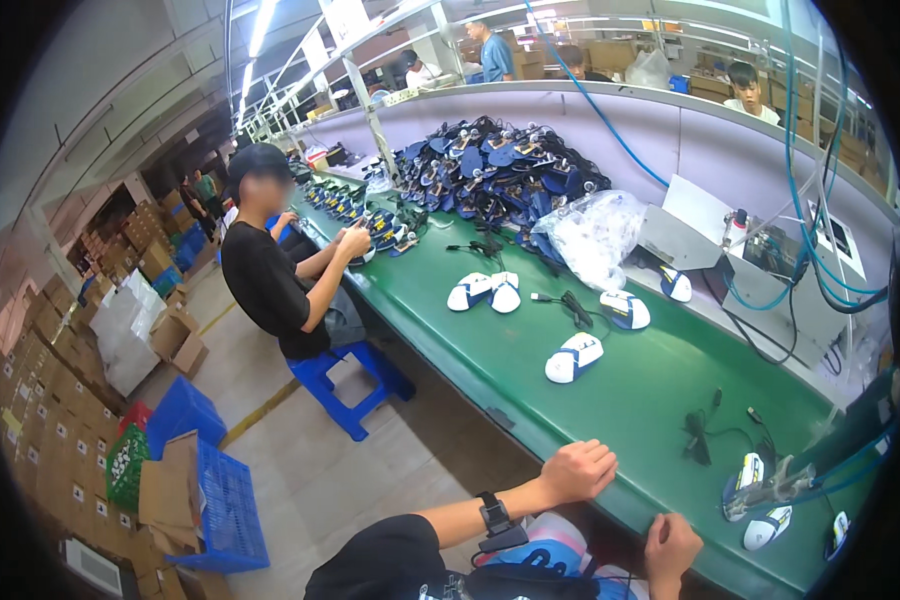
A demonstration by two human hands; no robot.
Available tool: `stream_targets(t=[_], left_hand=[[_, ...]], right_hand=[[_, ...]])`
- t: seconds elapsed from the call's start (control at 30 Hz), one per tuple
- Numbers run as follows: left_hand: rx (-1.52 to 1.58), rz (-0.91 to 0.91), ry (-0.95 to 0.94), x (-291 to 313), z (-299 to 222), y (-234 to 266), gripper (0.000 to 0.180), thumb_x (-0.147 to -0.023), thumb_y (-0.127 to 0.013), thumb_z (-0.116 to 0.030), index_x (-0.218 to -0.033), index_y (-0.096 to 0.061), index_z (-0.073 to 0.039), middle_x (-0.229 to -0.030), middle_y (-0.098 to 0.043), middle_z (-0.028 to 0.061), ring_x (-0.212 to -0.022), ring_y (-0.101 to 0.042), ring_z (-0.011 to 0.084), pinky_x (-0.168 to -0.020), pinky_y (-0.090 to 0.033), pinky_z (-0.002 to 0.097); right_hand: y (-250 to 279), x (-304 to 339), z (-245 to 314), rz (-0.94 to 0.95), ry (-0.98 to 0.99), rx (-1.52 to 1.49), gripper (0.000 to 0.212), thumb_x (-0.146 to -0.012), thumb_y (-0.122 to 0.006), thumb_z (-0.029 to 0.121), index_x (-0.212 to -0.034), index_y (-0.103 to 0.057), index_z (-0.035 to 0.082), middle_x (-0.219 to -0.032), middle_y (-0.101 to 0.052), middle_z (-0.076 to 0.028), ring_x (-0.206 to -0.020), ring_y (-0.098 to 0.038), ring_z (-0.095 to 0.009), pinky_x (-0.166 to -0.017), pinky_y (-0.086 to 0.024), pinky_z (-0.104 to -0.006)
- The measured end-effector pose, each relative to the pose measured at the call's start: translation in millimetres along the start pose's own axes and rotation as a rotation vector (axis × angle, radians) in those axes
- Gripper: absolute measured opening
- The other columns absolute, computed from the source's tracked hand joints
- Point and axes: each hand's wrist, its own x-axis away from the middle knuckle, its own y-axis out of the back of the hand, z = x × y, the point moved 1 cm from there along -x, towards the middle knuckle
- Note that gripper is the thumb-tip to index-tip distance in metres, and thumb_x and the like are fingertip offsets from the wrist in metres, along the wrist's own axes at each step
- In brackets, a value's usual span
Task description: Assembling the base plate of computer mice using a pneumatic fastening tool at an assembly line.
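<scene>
My left hand [577,472] rests at the near edge of the green worktable [440,320], fingers curled in a loose fist with nothing visible in them. My right hand [673,548] is also curled closed beside the table edge, and no object shows in it. Beyond my left hand lies a white and blue computer mouse [574,358], with another mouse [625,309] behind it next to a black coiled cable [574,310]. Nearest my right hand, at the right, are a white mouse [767,528] and a mouse [743,485] partly behind tubing.
A large heap of dark blue mouse parts [500,165] lies at the back, beside a clear plastic bag [600,235]. A grey metal machine [770,270] with blue hoses stands back right. At the left a co-worker [270,260] sits on a blue stool [345,385]; blue crates [230,510] stand behind.
</scene>
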Motion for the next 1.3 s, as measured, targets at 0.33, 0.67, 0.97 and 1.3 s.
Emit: stream_targets(t=[0.33,0.67,0.97,1.3], left_hand=[[0.102,-0.022,-0.096,8,9,-4,0.018,-0.086,-0.067,-0.018,-0.074,-0.057,-0.009,-0.071,-0.053,0.0029,-0.071,-0.058,0.0188,-0.061,-0.047,0.0317],[0.218,0.025,-0.141,17,13,-5,0.018,-0.088,-0.067,-0.019,-0.078,-0.057,-0.008,-0.076,-0.053,0.0040,-0.073,-0.057,0.0193,-0.065,-0.047,0.0316],[0.172,0.069,-0.152,10,7,-1,0.016,-0.087,-0.066,-0.019,-0.079,-0.057,-0.008,-0.076,-0.054,0.0042,-0.075,-0.058,0.0200,-0.065,-0.047,0.0321],[0.094,0.044,-0.173,8,-1,0,0.017,-0.086,-0.067,-0.021,-0.079,-0.057,-0.008,-0.076,-0.056,0.0062,-0.077,-0.061,0.0230,-0.066,-0.049,0.0355]], right_hand=[[-15,1,-5,-0.100,-0.055,0.179,0.025,-0.092,-0.062,0.009,-0.072,-0.050,0.002,-0.057,-0.044,-0.013,-0.049,-0.045,-0.030,-0.050,-0.034,-0.0415],[-23,6,-11,-0.139,-0.070,0.272,0.026,-0.093,-0.060,0.010,-0.071,-0.047,0.002,-0.056,-0.041,-0.012,-0.048,-0.043,-0.029,-0.050,-0.032,-0.0419],[-23,7,-9,-0.132,-0.156,0.222,0.025,-0.095,-0.059,0.010,-0.073,-0.048,0.002,-0.058,-0.044,-0.013,-0.050,-0.044,-0.030,-0.051,-0.033,-0.0421],[-19,5,-5,-0.246,-0.050,0.132,0.024,-0.094,-0.063,0.012,-0.074,-0.053,0.004,-0.061,-0.049,-0.010,-0.049,-0.050,-0.028,-0.049,-0.037,-0.0402]])
